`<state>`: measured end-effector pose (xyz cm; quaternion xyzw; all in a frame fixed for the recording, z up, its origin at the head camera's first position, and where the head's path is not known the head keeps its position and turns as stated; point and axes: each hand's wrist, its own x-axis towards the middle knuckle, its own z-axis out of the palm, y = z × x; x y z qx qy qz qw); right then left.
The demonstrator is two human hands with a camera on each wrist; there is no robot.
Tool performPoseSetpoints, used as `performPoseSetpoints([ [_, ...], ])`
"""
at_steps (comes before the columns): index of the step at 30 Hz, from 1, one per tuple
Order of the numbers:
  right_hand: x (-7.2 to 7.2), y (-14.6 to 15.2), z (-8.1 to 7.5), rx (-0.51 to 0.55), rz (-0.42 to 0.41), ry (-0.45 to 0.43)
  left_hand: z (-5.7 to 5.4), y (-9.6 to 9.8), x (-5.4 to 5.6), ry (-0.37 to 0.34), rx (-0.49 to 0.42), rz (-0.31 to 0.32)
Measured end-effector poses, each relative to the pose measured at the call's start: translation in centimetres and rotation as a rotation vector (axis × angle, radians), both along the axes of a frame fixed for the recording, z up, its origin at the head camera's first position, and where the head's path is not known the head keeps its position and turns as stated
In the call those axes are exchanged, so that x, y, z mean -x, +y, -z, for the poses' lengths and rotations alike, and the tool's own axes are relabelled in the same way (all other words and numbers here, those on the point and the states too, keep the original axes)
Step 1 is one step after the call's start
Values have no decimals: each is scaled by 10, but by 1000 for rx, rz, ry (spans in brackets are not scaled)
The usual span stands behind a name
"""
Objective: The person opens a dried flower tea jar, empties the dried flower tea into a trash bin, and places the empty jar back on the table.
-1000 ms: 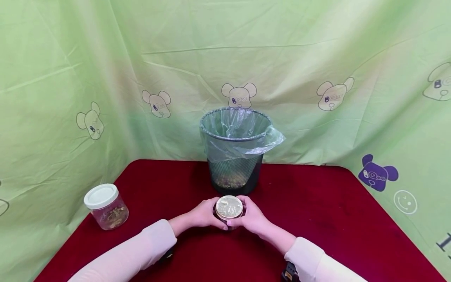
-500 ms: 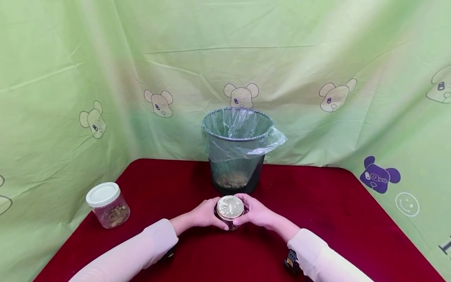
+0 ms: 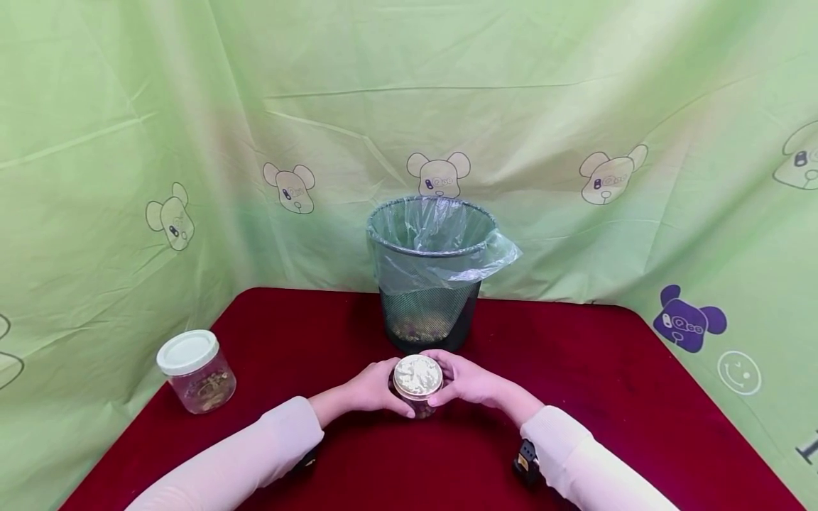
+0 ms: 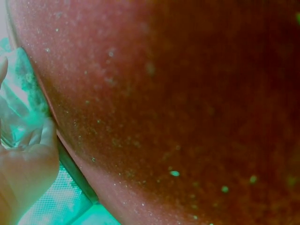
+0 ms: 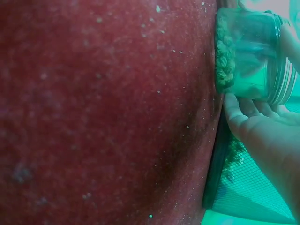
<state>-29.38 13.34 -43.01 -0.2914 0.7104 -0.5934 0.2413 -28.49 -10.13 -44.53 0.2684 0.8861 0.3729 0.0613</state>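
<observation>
A clear screw-top jar with a shiny metallic lid point(image 3: 418, 375) stands on the red cloth between both hands in the head view. My left hand point(image 3: 373, 387) grips its left side, thumb across the front. On the opposite side my right hand point(image 3: 469, 380) holds it, fingers wrapping behind and thumb at the front just below the lid. The right wrist view shows the clear jar point(image 5: 253, 58) sideways, with a layer of lumpy dried pieces at its bottom and the right hand's fingers point(image 5: 241, 117) against its wall. In the left wrist view the left hand point(image 4: 30, 171) appears at the edge.
Behind the hands stands a black mesh wastebasket point(image 3: 427, 312) lined with a clear plastic bag point(image 3: 460, 266). At the left of the red tablecloth point(image 3: 562, 369) sits another clear jar point(image 3: 204, 387) with a white lid point(image 3: 188, 352) and some dried pieces inside. Green printed curtains point(image 3: 358, 106) surround the table.
My right hand has shifted slightly rightward around the jar, its thumb moving away from the left thumb. The left hand keeps its grip, and the jar stays in about the same place.
</observation>
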Motion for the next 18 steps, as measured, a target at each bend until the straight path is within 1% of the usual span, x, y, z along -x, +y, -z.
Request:
performPoseSetpoints([
  [3,-3,1,0,3,21,4,0,0,0,2,-1,1],
  [5,-6,2,0,2,56,15,1,1,0,2,0,1],
  [7,-11,3,0,0,108,38,1,2,0,-3,1,-2],
  [11,-23,-3,4,6,274,77,1,1,1,-1,-6,2],
  [15,-38,-16,6,-3,462,104,1,0,1,-5,-12,3],
  [18,-48,-25,5,-4,565,111,2,0,1,-15,-14,1],
])
